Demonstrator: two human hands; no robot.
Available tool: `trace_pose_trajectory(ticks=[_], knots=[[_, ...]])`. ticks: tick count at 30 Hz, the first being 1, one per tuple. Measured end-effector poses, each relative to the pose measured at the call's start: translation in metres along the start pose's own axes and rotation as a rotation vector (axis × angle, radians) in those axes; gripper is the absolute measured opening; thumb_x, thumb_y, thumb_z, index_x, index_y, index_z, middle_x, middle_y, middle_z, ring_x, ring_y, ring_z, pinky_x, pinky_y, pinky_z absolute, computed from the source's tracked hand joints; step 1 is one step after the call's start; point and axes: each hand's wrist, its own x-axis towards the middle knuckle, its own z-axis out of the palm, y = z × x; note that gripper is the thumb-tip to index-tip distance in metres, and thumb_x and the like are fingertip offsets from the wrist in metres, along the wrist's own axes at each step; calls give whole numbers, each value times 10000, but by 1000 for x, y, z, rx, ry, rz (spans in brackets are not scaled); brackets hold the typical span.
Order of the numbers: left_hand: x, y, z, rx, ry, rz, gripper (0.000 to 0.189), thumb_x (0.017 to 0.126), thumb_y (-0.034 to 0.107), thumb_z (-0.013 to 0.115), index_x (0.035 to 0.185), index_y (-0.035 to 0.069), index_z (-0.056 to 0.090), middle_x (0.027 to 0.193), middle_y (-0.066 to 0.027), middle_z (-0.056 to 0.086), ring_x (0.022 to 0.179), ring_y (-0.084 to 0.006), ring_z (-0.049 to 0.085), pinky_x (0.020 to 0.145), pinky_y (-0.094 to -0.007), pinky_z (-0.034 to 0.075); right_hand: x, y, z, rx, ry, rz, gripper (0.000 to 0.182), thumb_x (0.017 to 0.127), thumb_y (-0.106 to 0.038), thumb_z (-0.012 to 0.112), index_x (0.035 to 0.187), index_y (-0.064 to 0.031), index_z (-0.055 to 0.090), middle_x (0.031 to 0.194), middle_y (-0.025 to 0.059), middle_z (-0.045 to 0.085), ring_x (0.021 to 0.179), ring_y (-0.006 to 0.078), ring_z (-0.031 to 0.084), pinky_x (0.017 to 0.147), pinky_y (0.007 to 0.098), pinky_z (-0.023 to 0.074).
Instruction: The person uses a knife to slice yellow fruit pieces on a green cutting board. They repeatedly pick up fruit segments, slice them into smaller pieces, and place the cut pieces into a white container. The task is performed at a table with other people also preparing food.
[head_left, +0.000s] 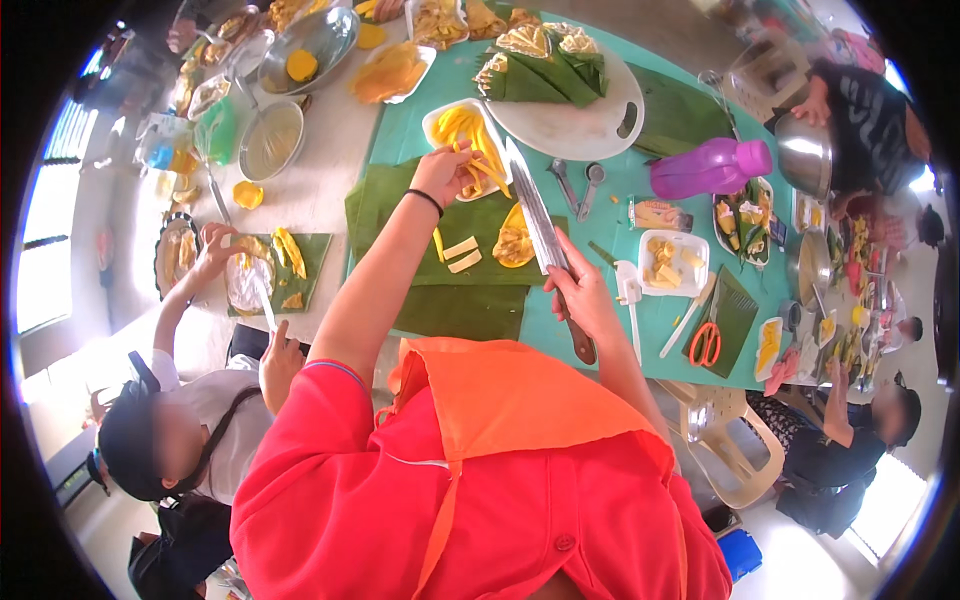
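My left hand (442, 174), a dark band at its wrist, pinches several yellow fruit strips (487, 175) over a white foam tray (496, 146) that holds more of them. My right hand (583, 292) grips a long knife (529, 202) by its brown handle, the blade slanting up and away towards the tray. Below my left hand, a banana leaf (375, 217) carries two pale cut sticks (463, 255) and a yellow wrapper with a lumpy filling (514, 244). The blade partly overlaps that wrapper in view.
Beyond are a white cutting board (540, 139) and folded leaf parcels (547, 75). Rightward lie a purple bottle (705, 171), measuring spoons (577, 187), a foam tray of cut pieces (643, 262) and orange-handled scissors (705, 343). At left, a co-worker (202, 427) spreads something on a leaf.
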Motion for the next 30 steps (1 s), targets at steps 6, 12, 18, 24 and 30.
trace_pose_trajectory(ticks=[6, 12, 18, 24, 30], knots=[[61, -1, 8, 223, 199, 37, 252, 861, -6, 541, 1109, -11, 493, 976, -146, 573, 867, -241, 616, 672, -333, 539, -1, 9, -13, 38, 1, 24, 561, 901, -70, 479, 1416, -233, 325, 716, 30, 523, 455, 81, 464, 392, 237, 402], [83, 8, 26, 318, 345, 189, 204, 811, 16, 613, 995, -55, 559, 816, -99, 599, 783, -201, 619, 641, -300, 514, 2, 16, -14, 35, 15, 17, 552, 899, -71, 478, 1407, -242, 344, 707, 24, 516, 451, 70, 445, 381, 233, 394], [76, 30, -3, 975, 446, 374, 277, 758, 218, 647, 965, 33, 656, 960, -164, 659, 896, -267, 642, 780, -357, 501, 4, 18, -15, 4, -9, 5, 548, 908, -73, 464, 1416, -227, 326, 717, 33, 518, 465, 76, 461, 400, 235, 407], [45, 22, 12, 2029, 449, 209, 320, 818, 336, 562, 1012, 105, 666, 1056, -118, 646, 977, -235, 633, 790, -331, 514, 5, 16, -14, 4, -12, 21, 546, 908, -78, 471, 1412, -237, 333, 708, 32, 515, 456, 75, 454, 395, 238, 407], [49, 22, 19, 2107, 362, 230, 339, 816, 308, 549, 1011, 52, 655, 1083, -164, 616, 982, -276, 622, 784, -380, 515, 2, 18, -18, -6, 6, -4, 552, 905, -97, 485, 1412, -250, 329, 698, 25, 505, 446, 75, 440, 389, 245, 407]])
